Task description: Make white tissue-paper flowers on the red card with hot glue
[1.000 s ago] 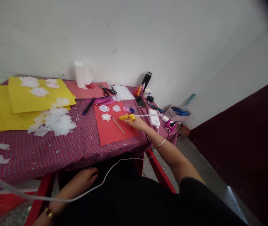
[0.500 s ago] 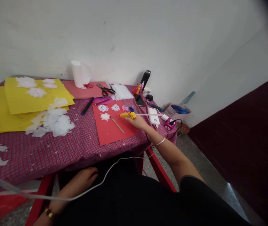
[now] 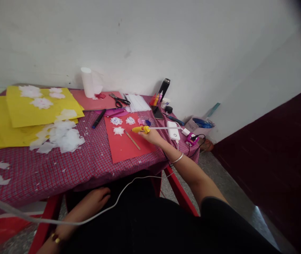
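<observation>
Right hand [image 3: 153, 136] grips a yellow glue gun [image 3: 139, 129] at mid-frame, its nozzle pointing left over the red paper sheet [image 3: 125, 148], near the white paper snowflakes [image 3: 118, 131]. Left hand [image 3: 94, 201] lies loosely open on the lap at lower left. Any lettering is too small to read.

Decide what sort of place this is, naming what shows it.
Probably a home craft table: scissors, yellow paper sheets and white paper cut-outs lie on it, and the right hand holds a glue gun.
</observation>
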### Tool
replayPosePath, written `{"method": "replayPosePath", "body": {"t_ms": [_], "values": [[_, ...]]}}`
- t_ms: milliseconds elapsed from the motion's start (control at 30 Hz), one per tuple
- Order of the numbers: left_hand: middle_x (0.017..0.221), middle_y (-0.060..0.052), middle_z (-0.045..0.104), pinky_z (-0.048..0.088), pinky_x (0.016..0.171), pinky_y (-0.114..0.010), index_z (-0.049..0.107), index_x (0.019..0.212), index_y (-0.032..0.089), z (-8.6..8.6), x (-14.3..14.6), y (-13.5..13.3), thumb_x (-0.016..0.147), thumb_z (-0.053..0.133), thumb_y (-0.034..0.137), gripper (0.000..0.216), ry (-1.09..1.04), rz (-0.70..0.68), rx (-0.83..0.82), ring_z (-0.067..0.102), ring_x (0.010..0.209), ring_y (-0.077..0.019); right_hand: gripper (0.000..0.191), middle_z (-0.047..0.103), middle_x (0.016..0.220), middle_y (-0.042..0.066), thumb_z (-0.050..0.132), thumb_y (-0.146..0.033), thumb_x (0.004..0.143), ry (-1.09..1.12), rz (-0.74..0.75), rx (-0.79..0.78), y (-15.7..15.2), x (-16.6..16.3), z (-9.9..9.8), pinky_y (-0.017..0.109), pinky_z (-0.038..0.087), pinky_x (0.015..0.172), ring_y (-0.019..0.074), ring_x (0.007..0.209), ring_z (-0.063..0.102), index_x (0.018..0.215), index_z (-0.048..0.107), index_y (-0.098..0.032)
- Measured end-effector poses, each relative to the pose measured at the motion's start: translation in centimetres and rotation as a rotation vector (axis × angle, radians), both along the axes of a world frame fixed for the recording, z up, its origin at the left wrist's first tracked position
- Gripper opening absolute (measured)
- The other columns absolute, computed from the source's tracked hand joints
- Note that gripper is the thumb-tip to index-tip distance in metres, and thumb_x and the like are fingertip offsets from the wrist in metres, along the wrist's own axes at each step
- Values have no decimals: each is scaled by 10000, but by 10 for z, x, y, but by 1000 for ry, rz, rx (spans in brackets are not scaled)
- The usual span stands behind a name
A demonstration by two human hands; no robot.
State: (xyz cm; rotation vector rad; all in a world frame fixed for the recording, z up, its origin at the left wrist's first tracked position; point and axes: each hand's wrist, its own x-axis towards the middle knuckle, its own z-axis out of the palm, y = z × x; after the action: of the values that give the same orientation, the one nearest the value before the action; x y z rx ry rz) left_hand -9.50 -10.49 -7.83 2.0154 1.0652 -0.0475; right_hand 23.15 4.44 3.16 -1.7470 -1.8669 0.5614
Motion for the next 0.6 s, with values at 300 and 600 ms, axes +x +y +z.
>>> {"method": "replayPosePath", "body": {"t_ms": [300,600], "values": [[1081,-108,754,486,878,-316,718,1016,175,1,0,-1,933,414,270,329,1,1,-2,704,984,-232,194,738,841,53,655,-316,883,11,-19,39,2,1,-3,253,476,711,192,775,662,973,722,-158],[1089,-121,750,489,875,-327,722,1025,168,-3,-1,-1,936,412,284,343,-24,-2,-8,703,983,-243,191,736,828,40,662,-309,874,28,-5,47,1,1,-3,259,490,728,193,787,662,983,731,-168]]}}
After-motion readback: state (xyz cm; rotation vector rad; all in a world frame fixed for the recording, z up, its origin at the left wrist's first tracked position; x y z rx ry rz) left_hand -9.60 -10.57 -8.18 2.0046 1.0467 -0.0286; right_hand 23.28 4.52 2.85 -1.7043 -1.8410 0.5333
